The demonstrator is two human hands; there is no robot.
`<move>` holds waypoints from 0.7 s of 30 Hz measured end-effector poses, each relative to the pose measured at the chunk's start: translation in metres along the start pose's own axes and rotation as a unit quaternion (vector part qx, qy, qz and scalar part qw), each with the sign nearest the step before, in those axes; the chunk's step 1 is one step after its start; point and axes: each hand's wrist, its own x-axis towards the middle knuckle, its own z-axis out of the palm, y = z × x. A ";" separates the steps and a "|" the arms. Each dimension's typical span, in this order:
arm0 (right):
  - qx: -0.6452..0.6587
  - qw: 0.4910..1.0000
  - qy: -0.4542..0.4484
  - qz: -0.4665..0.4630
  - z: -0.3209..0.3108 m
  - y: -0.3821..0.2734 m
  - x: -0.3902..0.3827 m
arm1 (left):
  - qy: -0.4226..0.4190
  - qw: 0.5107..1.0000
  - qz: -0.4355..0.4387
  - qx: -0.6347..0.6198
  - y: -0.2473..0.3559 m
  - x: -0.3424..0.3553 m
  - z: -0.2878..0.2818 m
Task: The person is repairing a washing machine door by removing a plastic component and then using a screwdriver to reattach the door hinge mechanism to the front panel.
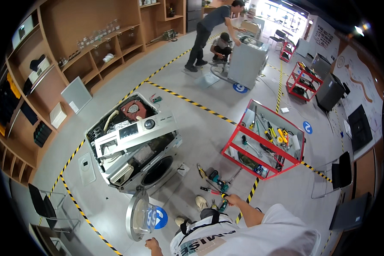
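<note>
My right hand [233, 199] is closed around a slim hand tool [224, 195] with a yellow and dark handle; its exact kind is too small to tell. Low in the view, my left hand [151, 243] has curled fingers, and no object shows in it. Beside that hand, a round washing machine door [137, 216] with a clear bowl stands on the floor, apart from the fingers. Ahead is an opened front-loading washing machine [130, 181], its grey control panel [163, 122] lying tilted across the top. Between my feet and the toolbox lie a teal cordless drill [217, 181] and pliers [201, 171].
A red-framed tool cart [266, 160] full of hand tools stands at right. Farther back, two people work around another washing machine [247, 62]. Black chairs [47, 207] stand at both sides, wooden shelves [89, 77] at left. Yellow-black tape [192, 102] crosses the floor.
</note>
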 end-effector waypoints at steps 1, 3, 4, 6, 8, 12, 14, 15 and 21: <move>0.008 1.000 0.008 -0.003 -0.005 0.004 0.002 | -0.022 0.999 0.046 -0.008 0.021 -0.010 -0.007; 0.016 1.000 0.022 -0.012 -0.011 0.012 0.000 | -0.058 0.992 0.110 -0.018 0.071 -0.071 -0.070; 0.014 0.999 0.025 -0.025 -0.013 0.006 0.001 | -0.049 0.981 0.184 -0.024 0.047 -0.034 -0.038; -0.018 0.998 -0.012 -0.059 -0.014 0.007 0.003 | -0.080 0.973 0.202 -0.077 0.027 -0.013 -0.027; 0.033 0.999 0.001 -0.029 -0.025 0.020 0.001 | -0.074 0.972 0.178 -0.134 0.042 -0.027 -0.018; 0.070 0.995 -0.007 0.068 -0.022 0.040 -0.008 | -0.064 0.995 0.077 -0.009 0.075 -0.079 -0.063; 0.060 0.993 -0.026 0.095 -0.024 0.057 -0.008 | -0.054 0.998 0.042 -0.018 0.072 -0.105 -0.076; 0.049 0.993 -0.017 0.109 -0.025 0.064 -0.010 | -0.057 0.998 0.024 -0.024 0.071 -0.118 -0.081; -0.020 0.992 -0.031 0.123 -0.039 0.065 -0.009 | -0.064 0.997 -0.047 -0.005 0.036 -0.154 -0.074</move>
